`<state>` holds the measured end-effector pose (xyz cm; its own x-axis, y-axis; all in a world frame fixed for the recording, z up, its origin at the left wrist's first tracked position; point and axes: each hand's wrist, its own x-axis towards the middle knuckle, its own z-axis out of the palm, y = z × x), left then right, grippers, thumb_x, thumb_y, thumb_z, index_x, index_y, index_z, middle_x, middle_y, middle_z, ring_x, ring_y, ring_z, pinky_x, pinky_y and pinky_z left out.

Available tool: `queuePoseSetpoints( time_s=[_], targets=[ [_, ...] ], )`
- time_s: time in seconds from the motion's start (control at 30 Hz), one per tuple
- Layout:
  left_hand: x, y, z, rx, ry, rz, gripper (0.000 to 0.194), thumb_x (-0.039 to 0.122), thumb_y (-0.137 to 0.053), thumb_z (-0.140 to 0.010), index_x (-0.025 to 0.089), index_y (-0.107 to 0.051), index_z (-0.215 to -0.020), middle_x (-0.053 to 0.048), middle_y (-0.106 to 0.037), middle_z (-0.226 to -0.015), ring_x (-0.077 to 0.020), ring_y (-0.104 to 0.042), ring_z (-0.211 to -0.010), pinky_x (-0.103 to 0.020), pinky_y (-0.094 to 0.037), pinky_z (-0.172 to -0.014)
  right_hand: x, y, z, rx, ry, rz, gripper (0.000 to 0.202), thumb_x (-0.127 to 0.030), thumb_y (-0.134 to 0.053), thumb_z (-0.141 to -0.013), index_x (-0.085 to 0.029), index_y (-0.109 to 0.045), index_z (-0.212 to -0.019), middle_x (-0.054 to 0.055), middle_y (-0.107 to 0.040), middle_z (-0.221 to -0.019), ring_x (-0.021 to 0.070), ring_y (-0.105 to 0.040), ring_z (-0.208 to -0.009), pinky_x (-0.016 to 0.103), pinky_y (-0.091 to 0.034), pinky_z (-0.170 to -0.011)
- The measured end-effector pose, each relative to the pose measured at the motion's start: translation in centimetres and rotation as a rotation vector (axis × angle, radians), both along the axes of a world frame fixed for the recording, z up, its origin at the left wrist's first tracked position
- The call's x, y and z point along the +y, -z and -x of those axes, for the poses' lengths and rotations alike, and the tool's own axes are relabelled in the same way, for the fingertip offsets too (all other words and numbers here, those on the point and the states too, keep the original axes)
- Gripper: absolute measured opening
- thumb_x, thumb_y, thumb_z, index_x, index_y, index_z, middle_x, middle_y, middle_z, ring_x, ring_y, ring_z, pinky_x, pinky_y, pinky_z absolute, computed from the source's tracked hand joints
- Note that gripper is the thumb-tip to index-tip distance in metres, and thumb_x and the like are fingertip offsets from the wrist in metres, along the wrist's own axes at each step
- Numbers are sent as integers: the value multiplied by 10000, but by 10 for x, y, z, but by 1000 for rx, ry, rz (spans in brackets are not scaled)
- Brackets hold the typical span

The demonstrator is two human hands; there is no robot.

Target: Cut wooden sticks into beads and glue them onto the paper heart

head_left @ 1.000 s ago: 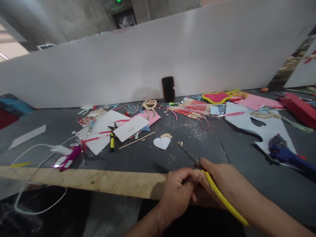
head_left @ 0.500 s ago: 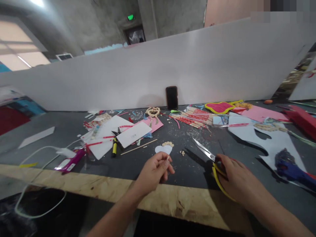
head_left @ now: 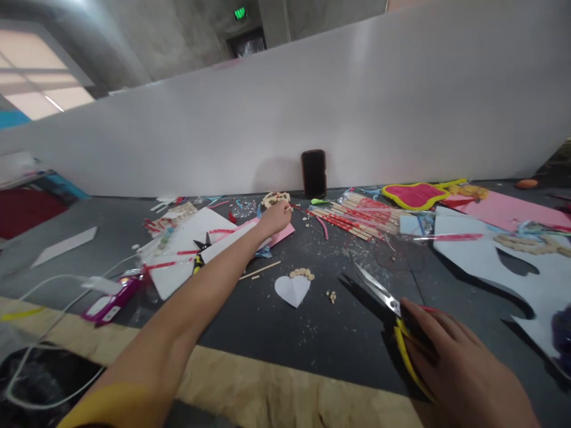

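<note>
My left hand (head_left: 275, 217) reaches far forward, its fingers pressed together beside a beaded wreath (head_left: 270, 199) near the white panel; what they hold, if anything, is too small to name. In my right hand (head_left: 446, 351) are scissors (head_left: 379, 289) with yellow handles, their blades pointing forward and left over the dark table. Between the two arms lies a white paper heart (head_left: 292, 290), with small beige pieces (head_left: 302, 273) along its upper right edge. A few more loose pieces (head_left: 331, 296) sit to the right of it.
A phone (head_left: 314, 173) leans on the white panel (head_left: 200, 131). Wrapped red sticks (head_left: 357, 217) and a pink, yellow-edged shape (head_left: 414, 195) lie at the back. Cut white paper (head_left: 473, 255) is at right. At left are papers, pliers, a purple tool (head_left: 113, 300) and a white cable.
My left hand has moved forward from near the paper heart to the wreath, uncovering the heart. My right hand still holds the scissors. The view has shifted slightly.
</note>
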<state>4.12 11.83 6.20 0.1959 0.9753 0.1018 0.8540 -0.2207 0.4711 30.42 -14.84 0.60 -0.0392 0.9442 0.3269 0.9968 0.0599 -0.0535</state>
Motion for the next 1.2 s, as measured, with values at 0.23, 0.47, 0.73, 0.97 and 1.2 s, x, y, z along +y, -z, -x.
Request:
queuePoseSetpoints(
  time_s=[0.23, 0.47, 0.73, 0.97, 1.2],
  targets=[
    [75, 15, -30, 266, -36, -26, 223, 252, -514, -732, 142, -674, -840, -138, -671, -906, -273, -579, -922, -317, -404, -772, 6, 2, -7, 73, -54, 29, 373, -395, -407, -814, -263, -559, -1128, 61, -673, -935, 216, -646, -772, 307, -543, -554],
    [101, 30, -39, 367, -67, -6, 225, 232, -563, -699, 112, -687, -843, -169, -672, -872, -286, -596, -861, -336, -427, -732, 4, 13, -13, 91, -68, 99, 415, -340, -471, -779, -271, -514, -1186, 58, -661, -1017, 231, -639, -864, 348, -565, -650],
    [60, 1, -41, 271, 39, -55, 302, 269, -440, -778, 115, -692, -840, -89, -662, -721, -200, -584, -705, -262, -404, -635, 5, -3, -4, 102, -30, 84, 387, -390, -444, -792, -278, -543, -1149, 61, -665, -964, 234, -635, -817, 335, -540, -583],
    [-71, -9, -29, 17, 426, 57, 247, 318, -485, -784, 182, -677, -859, 4, -668, -695, -126, -567, -613, -199, -380, -578, 4, -5, -3, 70, -32, 64, 383, -374, -408, -813, -231, -556, -1136, 75, -657, -969, 224, -626, -826, 331, -528, -619],
    [-128, 10, -36, 247, 591, 122, 235, 275, -463, -801, 253, -695, -833, 1, -717, -848, -183, -629, -808, -227, -393, -671, 2, -8, -1, 62, -36, 66, 376, -355, -414, -831, -230, -521, -1170, 59, -643, -1017, 212, -615, -898, 323, -518, -669]
  ],
)
